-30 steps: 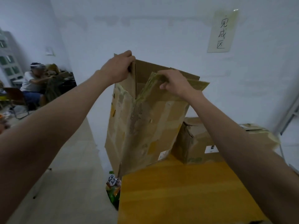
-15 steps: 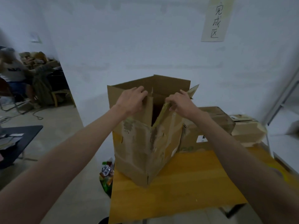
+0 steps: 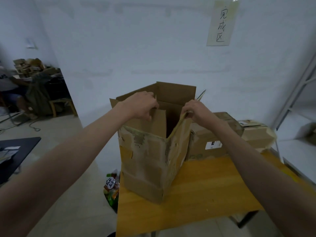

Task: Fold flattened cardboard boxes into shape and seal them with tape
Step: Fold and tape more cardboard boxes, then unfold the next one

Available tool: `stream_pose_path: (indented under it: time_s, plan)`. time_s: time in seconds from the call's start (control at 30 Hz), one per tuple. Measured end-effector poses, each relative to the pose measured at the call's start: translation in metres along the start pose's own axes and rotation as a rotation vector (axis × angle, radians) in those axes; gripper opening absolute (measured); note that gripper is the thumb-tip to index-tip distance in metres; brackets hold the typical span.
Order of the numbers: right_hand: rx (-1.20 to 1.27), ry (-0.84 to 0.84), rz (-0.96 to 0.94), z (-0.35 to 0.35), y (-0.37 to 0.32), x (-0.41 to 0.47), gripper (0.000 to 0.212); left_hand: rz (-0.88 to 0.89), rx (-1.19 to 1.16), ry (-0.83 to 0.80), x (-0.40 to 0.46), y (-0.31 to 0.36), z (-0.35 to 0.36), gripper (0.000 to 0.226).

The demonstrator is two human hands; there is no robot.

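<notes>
A worn brown cardboard box (image 3: 150, 161), patched with old tape, stands upright on the left part of the yellow wooden table (image 3: 205, 190). Its top is open and its flaps stand up. My left hand (image 3: 142, 105) grips the near-left top flap. My right hand (image 3: 195, 112) pinches the right top flap at its edge. The box's inside is dark and its bottom is hidden. No tape roll is in view.
Two closed cardboard boxes (image 3: 213, 135) (image 3: 256, 134) sit at the table's back right against the white wall. A snack bag (image 3: 112, 187) lies on the floor by the table's left edge. A black table (image 3: 15, 151) stands at left; a seated person (image 3: 10, 86) is far left.
The box was held up flattened in the air; it has come down onto the table and been spread into an upright open shape, both hands staying on its top flaps.
</notes>
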State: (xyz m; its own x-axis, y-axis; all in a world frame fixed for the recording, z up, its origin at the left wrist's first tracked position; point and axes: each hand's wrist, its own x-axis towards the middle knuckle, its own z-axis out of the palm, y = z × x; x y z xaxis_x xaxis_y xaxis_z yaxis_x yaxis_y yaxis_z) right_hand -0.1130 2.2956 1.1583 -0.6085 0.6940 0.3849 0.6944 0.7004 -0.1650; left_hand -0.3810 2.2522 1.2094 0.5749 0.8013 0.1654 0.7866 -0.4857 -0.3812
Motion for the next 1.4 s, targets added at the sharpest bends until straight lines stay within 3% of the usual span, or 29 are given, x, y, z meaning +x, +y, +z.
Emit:
stream_pose_path:
  time_s: [0.27, 0.4, 0.53, 0.67, 0.97, 1.0, 1.07, 1.17, 1.3, 1.4]
  plan:
    - [0.027, 0.017, 0.089, 0.007, -0.002, -0.034, 0.022, -0.002, -0.291, -0.061, -0.001, 0.017, 0.021, 0.020]
    - [0.072, 0.058, 0.158, 0.005, 0.003, -0.050, 0.036, -0.050, -0.379, -0.071, -0.005, 0.009, 0.027, 0.038]
    - [0.089, 0.040, 0.233, -0.001, 0.007, -0.057, 0.046, -0.205, -0.337, -0.177, -0.017, -0.010, 0.036, 0.064]
    - [0.013, -0.149, 0.340, -0.011, 0.002, -0.048, 0.053, -0.289, -0.311, -0.259, -0.031, -0.040, 0.040, 0.080]
    - [-0.122, -0.570, 0.494, -0.019, -0.007, -0.023, 0.035, -0.337, -0.328, -0.180, -0.028, -0.055, 0.049, 0.062]
    - [-0.163, -0.594, 0.522, -0.013, -0.009, -0.022, 0.038, -0.341, -0.326, -0.154, -0.028, -0.055, 0.052, 0.059]
    - [-0.146, -0.624, 0.576, 0.003, -0.012, -0.023, 0.064, -0.349, -0.335, -0.106, -0.027, -0.055, 0.062, 0.056]
    - [0.075, -0.445, 0.601, 0.030, -0.017, -0.029, 0.101, -0.383, -0.352, -0.097, -0.028, -0.052, 0.082, 0.067]
    - [0.038, -0.262, 0.536, 0.064, -0.023, -0.038, 0.084, -0.430, -0.513, -0.054, -0.035, -0.048, 0.103, 0.084]
    - [0.131, -0.201, 0.547, 0.071, -0.027, -0.032, 0.086, -0.413, -0.585, -0.061, -0.039, -0.046, 0.112, 0.096]
